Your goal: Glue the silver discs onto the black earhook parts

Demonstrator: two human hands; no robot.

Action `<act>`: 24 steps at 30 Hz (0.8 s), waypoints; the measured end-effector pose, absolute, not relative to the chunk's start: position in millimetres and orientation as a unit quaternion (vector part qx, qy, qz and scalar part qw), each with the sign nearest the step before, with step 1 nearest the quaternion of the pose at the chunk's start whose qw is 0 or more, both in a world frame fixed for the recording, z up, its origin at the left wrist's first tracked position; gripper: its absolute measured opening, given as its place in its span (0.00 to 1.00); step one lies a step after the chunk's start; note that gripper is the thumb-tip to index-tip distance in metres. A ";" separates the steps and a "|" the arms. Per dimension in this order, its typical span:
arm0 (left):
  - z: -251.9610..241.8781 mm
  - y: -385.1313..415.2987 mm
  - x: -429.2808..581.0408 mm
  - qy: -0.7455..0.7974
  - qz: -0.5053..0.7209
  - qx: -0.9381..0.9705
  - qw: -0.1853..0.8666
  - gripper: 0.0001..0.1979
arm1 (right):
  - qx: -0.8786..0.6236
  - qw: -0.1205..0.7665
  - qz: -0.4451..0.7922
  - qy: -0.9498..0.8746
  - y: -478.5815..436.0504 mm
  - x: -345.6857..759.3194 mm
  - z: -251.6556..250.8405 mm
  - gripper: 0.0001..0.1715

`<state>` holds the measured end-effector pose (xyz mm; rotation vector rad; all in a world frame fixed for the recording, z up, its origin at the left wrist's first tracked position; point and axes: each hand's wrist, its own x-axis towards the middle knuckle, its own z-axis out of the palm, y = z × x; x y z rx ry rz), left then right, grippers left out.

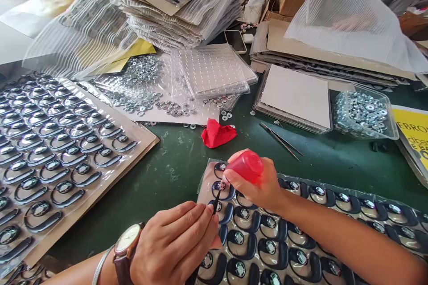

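Observation:
My left hand (177, 240), with a watch (129, 240) on its wrist, is closed on slim black tweezers (217, 200), pointed at a round silver piece near the sheet's upper left corner. Wrapped in my right hand (257, 187) is a red squeeze bottle (245, 167), tilted so its nozzle end is beside that same piece. Beneath both hands lies a clear plastic-covered sheet (261, 254) with rows of dark curved parts, each with a round silver piece. My fingers hide part of the bottle's nozzle and most of the tweezers.
Silver tweezers (281, 140) and a crumpled red cloth (217, 133) lie on the green table (160, 156). A clear box (364, 113) holds small metal rings. At left is another filled sheet (50, 142); behind rises a tall stack (180, 13). Another person's hand lifts a translucent sheet (344, 4).

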<state>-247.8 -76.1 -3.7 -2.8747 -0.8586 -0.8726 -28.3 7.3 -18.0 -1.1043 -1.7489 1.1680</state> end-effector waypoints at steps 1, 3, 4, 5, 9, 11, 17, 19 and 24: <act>-3.5 -75.9 -247.8 -0.275 -0.280 -0.920 0.006 0.12 | -0.433 0.374 0.460 -0.679 7.5 -28.1 -18.7 0.12; -3.1 -75.6 -247.6 -0.275 -0.280 -0.920 0.001 0.13 | -0.433 0.374 0.471 -0.671 7.6 -27.8 -19.5 0.12; -2.9 -75.6 -247.4 -0.277 -0.281 -0.919 -0.001 0.13 | -0.432 0.378 0.474 -0.668 7.5 -27.7 -19.6 0.12; -2.8 -75.7 -247.2 -0.278 -0.283 -0.918 -0.003 0.13 | -0.430 0.383 0.476 -0.665 7.3 -27.5 -19.5 0.12; -3.0 -77.2 -245.8 -0.293 -0.289 -0.911 -0.011 0.12 | -0.439 0.409 0.470 -0.647 7.1 -26.2 -18.9 0.14; -3.0 -77.3 -245.6 -0.295 -0.288 -0.911 -0.016 0.13 | -0.445 0.405 0.472 -0.644 7.7 -25.7 -18.9 0.13; 0.2 -73.6 -247.6 -0.280 -0.277 -0.919 -0.008 0.11 | -0.449 0.386 0.465 -0.658 9.6 -27.7 -19.8 0.13; 0.6 -73.2 -247.8 -0.277 -0.279 -0.919 -0.009 0.11 | -0.448 0.380 0.463 -0.664 9.5 -28.7 -19.6 0.14; 1.6 -71.6 -248.0 -0.283 -0.285 -0.915 -0.032 0.12 | -0.446 0.375 0.439 -0.684 10.9 -28.2 -14.5 0.15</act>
